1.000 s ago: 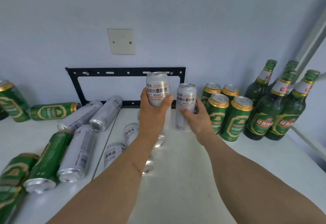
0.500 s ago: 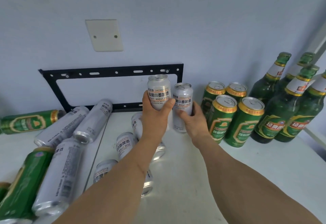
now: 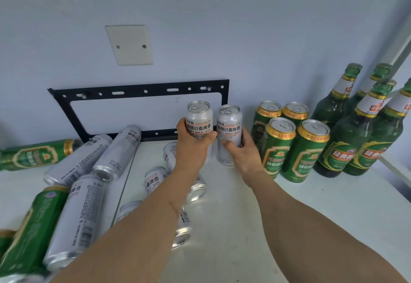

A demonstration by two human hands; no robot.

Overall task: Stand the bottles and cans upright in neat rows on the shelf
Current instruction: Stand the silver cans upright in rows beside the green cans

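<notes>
Your left hand was curled round a silver wheat-beer can, thumb across its label, holding it upright; whether its base touched the white shelf was hidden behind your hand. Your right hand gripped a second silver can just beside the first, thumb on the front and fingers wrapped behind it, and that can stood upright with its base on the shelf. The two cans were almost touching, near the back of the shelf, in front of a black metal bracket fixed to the wall.

To the right of your right hand stood four green cans, upright in two rows of two, the nearest one just beside your knuckles. Beyond them four green bottles stood upright against the right-hand corner.

To the left and beneath your left forearm the shelf was crowded with things lying on their sides. Several fallen silver cans lay under and around your left wrist, close to where the held can hovered. Further left two more silver cans lay side by side, pointing toward the wall, with a green can on its side behind them. Nearest you on the left, a large silver can and another green one lay along the shelf's front edge. A pale blank wall plate sat above the bracket.
</notes>
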